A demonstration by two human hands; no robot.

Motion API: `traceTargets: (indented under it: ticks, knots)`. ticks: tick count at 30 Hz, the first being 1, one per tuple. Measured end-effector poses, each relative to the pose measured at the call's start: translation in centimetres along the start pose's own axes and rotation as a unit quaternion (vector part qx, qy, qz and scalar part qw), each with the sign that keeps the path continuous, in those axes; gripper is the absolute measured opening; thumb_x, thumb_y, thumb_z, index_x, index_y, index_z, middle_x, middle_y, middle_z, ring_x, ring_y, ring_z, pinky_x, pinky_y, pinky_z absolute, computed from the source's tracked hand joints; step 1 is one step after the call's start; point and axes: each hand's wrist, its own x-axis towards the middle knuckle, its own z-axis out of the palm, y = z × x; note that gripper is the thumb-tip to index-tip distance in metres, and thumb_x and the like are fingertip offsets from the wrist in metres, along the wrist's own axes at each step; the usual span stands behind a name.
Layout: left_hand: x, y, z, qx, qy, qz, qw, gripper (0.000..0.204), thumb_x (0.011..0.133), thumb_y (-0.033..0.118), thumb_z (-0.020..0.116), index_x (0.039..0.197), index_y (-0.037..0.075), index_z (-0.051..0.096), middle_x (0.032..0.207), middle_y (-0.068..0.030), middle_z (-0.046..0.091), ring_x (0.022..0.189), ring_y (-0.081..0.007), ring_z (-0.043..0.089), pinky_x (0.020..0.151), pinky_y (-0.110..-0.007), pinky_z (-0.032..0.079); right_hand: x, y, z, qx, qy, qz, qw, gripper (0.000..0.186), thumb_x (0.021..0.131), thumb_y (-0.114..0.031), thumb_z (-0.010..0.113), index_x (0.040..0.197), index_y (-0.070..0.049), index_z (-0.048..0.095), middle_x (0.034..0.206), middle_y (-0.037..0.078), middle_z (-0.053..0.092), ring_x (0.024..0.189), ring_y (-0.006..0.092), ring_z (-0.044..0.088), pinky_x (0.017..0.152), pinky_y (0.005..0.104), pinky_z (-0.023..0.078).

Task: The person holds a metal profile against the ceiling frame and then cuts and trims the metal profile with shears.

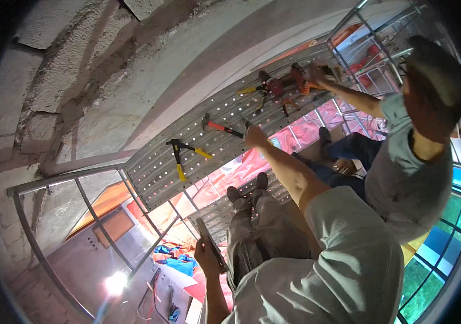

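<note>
My right arm reaches out over a perforated metal scaffold plank (160,181). At its edge, my right hand (256,137) is closed around a small dark tool whose kind I cannot make out. Just left of that hand lies a hammer (223,128) with a red and black handle. Farther left, a black plier-like tool (180,156) rests with its two yellow handles spread apart. Low in the view, my left hand (207,258) grips a flat, dark, long object (211,244), seen nearly edge-on.
On the right a co-worker (411,173) reaches toward red power tools (282,86) on the plank. A yellow-handled tool (248,90) lies beside them. Rough block wall (68,70) rises behind. Metal railing (93,205) stands at left, and pink sheeting (230,175) shows below.
</note>
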Motion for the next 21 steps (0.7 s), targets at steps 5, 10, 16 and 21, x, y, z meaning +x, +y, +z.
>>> traceTargets:
  ticks: [5,10,16,21]
  knots:
    - [-1.9,-2.9,0.3,-0.026,0.025,-0.072,0.997,0.026,0.107,0.027,0.059,0.096,0.004,0.064,0.059,0.0,0.056,0.048,-0.0081,0.054,0.043,-0.026,0.04,6.4,-0.3,4.2,-0.105,0.098,-0.013,0.99,0.043,0.088,-0.019,0.066,0.124,0.002,0.055,0.105,0.024,0.071,0.091,0.0409,0.073,0.071,0.0488,0.062]
    - [-2.3,-4.4,1.0,-0.114,0.046,-0.12,0.985,0.021,0.107,0.024,0.057,0.096,0.007,0.064,0.063,0.0019,0.055,0.049,-0.0062,0.053,0.043,-0.024,0.039,7.2,-0.6,8.5,-0.073,0.069,-0.041,0.994,0.062,0.087,-0.013,0.067,0.142,0.004,0.043,0.116,0.027,0.064,0.091,0.041,0.073,0.071,0.0487,0.062]
    - [-0.7,-3.4,2.4,-0.102,0.036,-0.123,0.986,0.013,0.106,0.019,0.058,0.102,0.007,0.064,0.068,0.0019,0.057,0.053,-0.0075,0.054,0.048,-0.024,0.044,5.2,1.7,9.9,-0.069,0.1,-0.055,0.991,0.076,0.088,-0.013,0.067,0.154,0.002,0.033,0.117,0.026,0.061,0.095,0.0421,0.069,0.075,0.0495,0.061]
    - [0.2,-3.4,1.7,-0.161,-0.021,0.0,0.987,0.025,0.103,0.008,0.058,0.128,0.002,0.056,0.095,-0.0059,0.067,0.082,-0.0119,0.064,0.068,-0.026,0.051,-0.9,0.5,9.0,-0.021,0.048,-0.055,0.997,0.071,0.091,-0.017,0.063,0.155,-0.004,0.036,0.124,0.027,0.058,0.103,0.0449,0.065,0.079,0.0537,0.057]
